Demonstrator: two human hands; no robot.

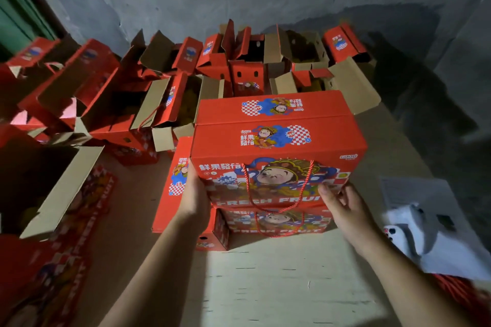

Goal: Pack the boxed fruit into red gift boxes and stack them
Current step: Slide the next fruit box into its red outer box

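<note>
Red cardboard: gripped the top gift box [271,141] at its near-left corner with the left hand [195,196], curled the right hand [345,207] at front-right, grip unclear. Rested on a second closed box [279,223]. Looked worth squaring edges before release. Open boxes [164,103] behind.

Lower box [239,223] mostly hidden; L-edge boxes [87,202] blurred, cut off

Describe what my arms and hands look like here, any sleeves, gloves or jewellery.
The left forearm and right forearm are bare down to the frame's lower edge, with no sleeve in view. The left hand and right hand are bare too: no gloves, no watch or bracelet at the wrists, no ring visible. The dim light hides finer marks.
</note>
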